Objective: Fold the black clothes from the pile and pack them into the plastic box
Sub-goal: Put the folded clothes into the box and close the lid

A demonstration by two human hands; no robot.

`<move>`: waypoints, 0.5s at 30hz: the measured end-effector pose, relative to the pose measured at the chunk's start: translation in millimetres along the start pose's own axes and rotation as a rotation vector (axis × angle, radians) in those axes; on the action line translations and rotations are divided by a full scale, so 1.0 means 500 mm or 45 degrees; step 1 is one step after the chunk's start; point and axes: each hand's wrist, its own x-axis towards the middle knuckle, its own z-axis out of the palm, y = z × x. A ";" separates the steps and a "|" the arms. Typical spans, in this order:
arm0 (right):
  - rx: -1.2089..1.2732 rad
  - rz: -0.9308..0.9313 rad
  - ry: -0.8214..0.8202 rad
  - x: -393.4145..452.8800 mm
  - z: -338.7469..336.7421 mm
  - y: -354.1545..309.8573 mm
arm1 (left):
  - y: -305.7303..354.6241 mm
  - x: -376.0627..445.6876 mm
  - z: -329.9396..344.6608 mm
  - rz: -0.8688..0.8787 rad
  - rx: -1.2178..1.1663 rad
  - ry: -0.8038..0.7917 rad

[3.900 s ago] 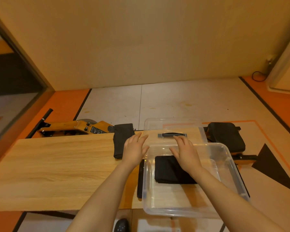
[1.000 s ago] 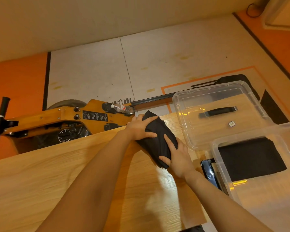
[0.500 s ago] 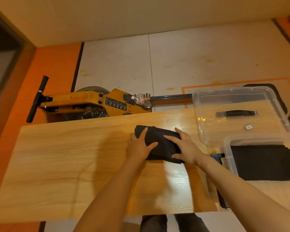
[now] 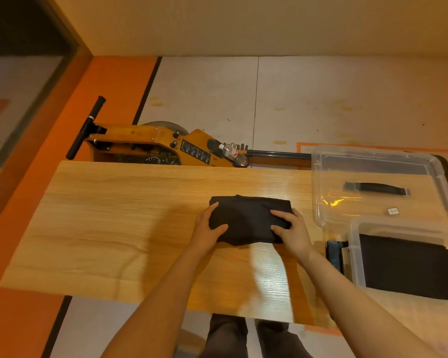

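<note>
A black garment point(image 4: 248, 218), bundled into a rough oblong, lies on the wooden table point(image 4: 114, 228) near its middle. My left hand point(image 4: 207, 228) grips its left end, thumb on top. My right hand point(image 4: 291, 228) grips its right end, fingers curled over the cloth. The clear plastic box point(image 4: 354, 254) stands at the table's right edge. One folded black garment point(image 4: 409, 270) lies flat inside it.
The box's clear lid point(image 4: 321, 177) lies upturned behind the box, its black handle point(image 4: 375, 188) showing through. A dark phone point(image 4: 334, 254) lies against the box's left wall. A wooden rowing machine point(image 4: 150, 146) holding a bottle point(image 4: 233, 155) stands on the floor beyond the table.
Both hands left the box, took the black garment at the table's far edge and drew it toward the middle, turning it crosswise. The camera has swung left.
</note>
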 end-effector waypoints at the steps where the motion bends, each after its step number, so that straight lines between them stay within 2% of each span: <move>1: 0.023 -0.020 0.007 0.003 0.000 0.001 | -0.002 0.000 -0.002 0.005 0.004 -0.020; 7: 0.101 -0.045 -0.051 0.000 0.000 -0.005 | 0.009 0.006 0.009 0.104 -0.042 -0.197; 15: 0.181 0.032 -0.133 0.008 -0.009 -0.014 | 0.014 0.038 0.012 -0.046 -0.177 -0.201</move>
